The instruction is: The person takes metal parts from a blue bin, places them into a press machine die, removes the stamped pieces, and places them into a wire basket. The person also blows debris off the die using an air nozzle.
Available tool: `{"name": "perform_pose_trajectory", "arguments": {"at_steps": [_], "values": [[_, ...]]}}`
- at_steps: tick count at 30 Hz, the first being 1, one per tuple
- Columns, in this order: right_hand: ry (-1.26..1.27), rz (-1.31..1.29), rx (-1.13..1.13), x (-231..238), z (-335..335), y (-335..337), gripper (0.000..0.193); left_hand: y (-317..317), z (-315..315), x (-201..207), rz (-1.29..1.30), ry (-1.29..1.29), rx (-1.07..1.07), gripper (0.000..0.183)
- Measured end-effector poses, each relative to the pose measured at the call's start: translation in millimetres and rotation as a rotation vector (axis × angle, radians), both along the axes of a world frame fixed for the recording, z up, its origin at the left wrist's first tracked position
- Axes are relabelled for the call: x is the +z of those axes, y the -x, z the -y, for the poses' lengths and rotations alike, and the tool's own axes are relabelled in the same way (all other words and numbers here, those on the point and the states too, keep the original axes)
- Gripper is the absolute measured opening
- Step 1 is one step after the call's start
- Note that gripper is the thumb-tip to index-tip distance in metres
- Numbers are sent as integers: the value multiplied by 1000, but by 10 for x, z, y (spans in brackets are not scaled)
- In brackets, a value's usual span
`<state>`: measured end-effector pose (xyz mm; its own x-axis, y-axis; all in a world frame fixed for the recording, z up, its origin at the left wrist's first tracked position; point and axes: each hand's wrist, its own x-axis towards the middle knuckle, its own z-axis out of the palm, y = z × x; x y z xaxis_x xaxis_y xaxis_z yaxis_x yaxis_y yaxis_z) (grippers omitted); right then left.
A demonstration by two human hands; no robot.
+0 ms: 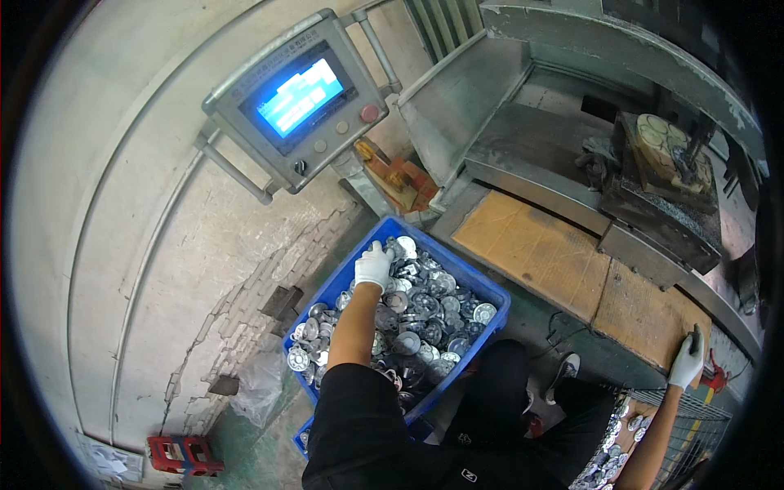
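A blue plastic bin (pixel 498 296) in front of me is heaped with round silvery metal parts (pixel 406 343). My left hand (pixel 373 267), in a white glove, reaches to the bin's far end. Its fingers are bent against a round metal part beside a brighter disc (pixel 407 247); the fingertips are partly hidden. At far right, my right hand (pixel 688 361), gloved with darkened fingertips, rests on the end of a cardboard sheet (pixel 645 314), fingers stretched out and holding nothing.
A machine bed with a fixture block (pixel 674 155) stands at upper right. A control panel (pixel 294 98) with a lit screen hangs at upper left. A wire basket (pixel 686 425) with more metal parts is at lower right. A red stool (pixel 184 455) stands by the wall.
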<state>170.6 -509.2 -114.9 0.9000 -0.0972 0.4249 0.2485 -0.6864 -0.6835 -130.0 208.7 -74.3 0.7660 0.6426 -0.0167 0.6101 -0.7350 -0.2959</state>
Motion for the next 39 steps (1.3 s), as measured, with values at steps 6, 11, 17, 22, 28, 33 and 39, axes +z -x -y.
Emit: {"name": "perform_pose_trajectory", "arguments": {"at_steps": [6, 11, 17, 22, 28, 33, 39], "values": [[12, 43, 17, -51, 74, -32, 30, -23, 92, -56, 3, -42, 110, 45], [-8, 40, 27, -61, 21, -29, 29, -17, 71, -140, 76, 82, 245, 68], [51, 47, 12, -14, 20, -11, 29, -25, 162, 66, 116, 165, 223, 55], [44, 19, 13, 28, -9, 6, 29, 96, 122, 33, 213, 147, 125, 49], [62, 33, 5, 16, 6, -10, 29, 387, -122, -37, 203, 158, 93, 28], [80, 17, 0, -23, 33, -42, 30, 481, -46, -141, 306, 209, 218, 35], [-8, 19, 28, -63, 38, -52, 30, 490, -3, -100, 369, 184, 328, 27]]}}
